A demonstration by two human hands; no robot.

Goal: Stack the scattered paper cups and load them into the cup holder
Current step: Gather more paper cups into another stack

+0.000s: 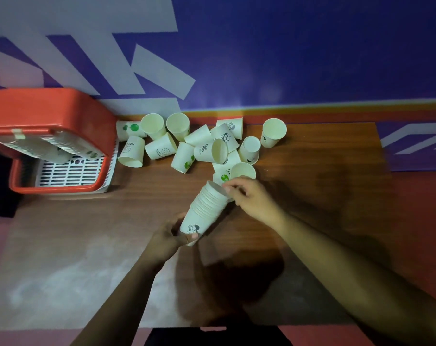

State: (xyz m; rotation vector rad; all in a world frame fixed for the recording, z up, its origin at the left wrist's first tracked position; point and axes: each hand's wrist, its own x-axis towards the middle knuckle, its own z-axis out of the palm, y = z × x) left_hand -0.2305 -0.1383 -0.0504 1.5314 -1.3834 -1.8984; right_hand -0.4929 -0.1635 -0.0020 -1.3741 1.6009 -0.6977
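A stack of several nested white paper cups (207, 211) leans over the middle of the wooden table (311, 158), its open end pointing up and away. My left hand (169, 236) grips the bottom cup of the stack. My right hand (251, 198) pinches the rim of the top cup with fingertips. Several loose paper cups (199, 143) with green and black prints lie scattered behind the stack, some upright, some on their sides. The red cup holder (49, 111) stands at the left with a row of nested cups (44, 148) lying inside it.
A white slotted tray (72, 171) forms the holder's base. One cup (273, 132) stands apart at the right of the pile. A blue and white wall rises directly behind the table. The table's front edge lies near my body.
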